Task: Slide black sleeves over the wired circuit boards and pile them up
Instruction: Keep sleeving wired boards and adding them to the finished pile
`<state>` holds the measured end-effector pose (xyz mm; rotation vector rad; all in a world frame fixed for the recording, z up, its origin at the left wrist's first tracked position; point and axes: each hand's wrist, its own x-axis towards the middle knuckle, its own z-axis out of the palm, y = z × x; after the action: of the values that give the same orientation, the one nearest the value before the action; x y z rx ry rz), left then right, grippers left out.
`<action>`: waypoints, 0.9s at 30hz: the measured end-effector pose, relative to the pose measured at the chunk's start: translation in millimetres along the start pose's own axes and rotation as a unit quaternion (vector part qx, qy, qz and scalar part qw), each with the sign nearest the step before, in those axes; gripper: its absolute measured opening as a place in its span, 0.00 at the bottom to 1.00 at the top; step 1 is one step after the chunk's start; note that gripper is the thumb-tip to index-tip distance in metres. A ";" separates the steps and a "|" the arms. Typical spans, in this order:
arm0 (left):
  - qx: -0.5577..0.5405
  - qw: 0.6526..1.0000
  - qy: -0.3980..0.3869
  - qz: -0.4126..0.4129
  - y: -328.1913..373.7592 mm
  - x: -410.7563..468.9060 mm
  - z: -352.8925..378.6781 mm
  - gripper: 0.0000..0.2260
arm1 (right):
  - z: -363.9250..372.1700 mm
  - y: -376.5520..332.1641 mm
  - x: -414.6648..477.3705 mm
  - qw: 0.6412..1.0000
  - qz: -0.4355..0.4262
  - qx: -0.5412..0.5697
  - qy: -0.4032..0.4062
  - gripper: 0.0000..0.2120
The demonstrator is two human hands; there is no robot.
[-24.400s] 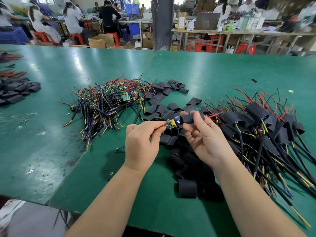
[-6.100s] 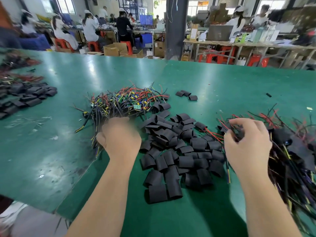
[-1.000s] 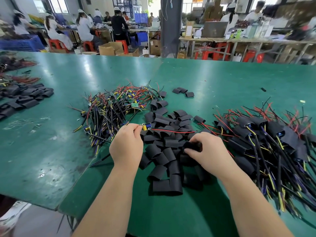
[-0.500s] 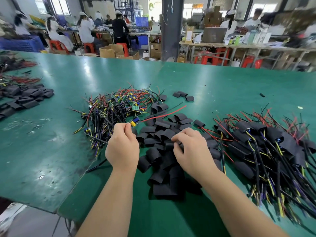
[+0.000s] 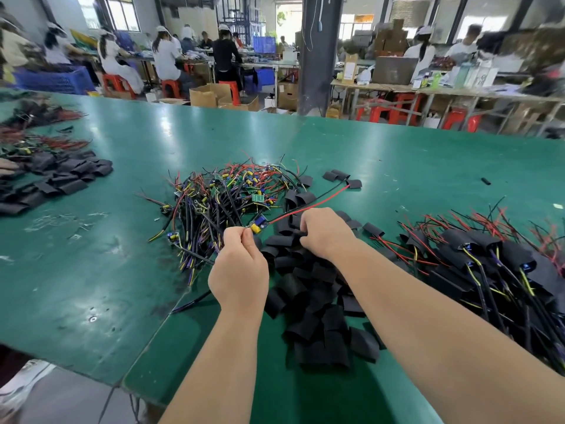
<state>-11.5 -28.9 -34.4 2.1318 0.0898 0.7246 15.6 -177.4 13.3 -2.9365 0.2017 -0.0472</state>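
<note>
1. L hand [image 5: 240,270]: thumb + forefinger pinched tight on the near end of one circuit board [image 5: 260,223]. Rest of the fingers are curled in.
2. Board sticks out from the fingertips, up and to the R. Long axis points roughly at the R hand [image 5: 328,232].
3. Its red wire [image 5: 305,206] runs on along the same line, past the R hand's far side, to the far R. A black lead runs beside it.
4. R hand: near the board's free end, knuckles up, fingers curled down into the loose black sleeves [image 5: 308,289]. Can't tell if one is pinched yet; the back of the hand hides the grip.
5. Key relation, as I judge it: a sleeve must go on over the wire tips first, then slide along that axis toward the L fingers. R hand is the nearer one for that.
6. Board's look: small, with blue + yellow parts on top. No sleeve on it.
7. Other boards: bare ones lie in a tangle [image 5: 226,194] just beyond the L hand. Sleeved ones lie in the finished pile [image 5: 489,264] at R, all on the green table [image 5: 91,270].
</note>
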 end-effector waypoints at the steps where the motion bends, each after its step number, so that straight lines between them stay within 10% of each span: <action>1: -0.003 1.000 0.003 0.002 1.0 -0.3 -0.1 0.08 | 0.7 1.5 -1.9 1.000 0.002 0.003 0.015 0.04; 10: -0.007 1.000 0.002 0.030 4.5 -2.7 -2.9 0.08 | -7.3 10.6 -20.5 0.997 -0.067 0.039 0.014 0.14; 14: -0.025 0.998 0.006 0.065 5.2 -5.3 -6.2 0.07 | -13.6 20.9 -45.2 0.955 -0.047 0.258 0.140 0.16; 22: -0.031 0.994 -0.034 0.103 6.7 -9.0 -6.8 0.06 | -4.9 61.9 -107.6 0.504 0.021 0.852 0.140 0.12; 27: -0.037 0.984 -0.053 0.164 6.7 -10.7 -8.4 0.12 | -6.9 64.8 -109.7 0.395 0.041 0.901 0.177 0.17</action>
<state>-26.0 -30.4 -30.4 2.1313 -0.3484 0.7879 -101.8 -226.5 5.1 -0.6111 0.1452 -0.4916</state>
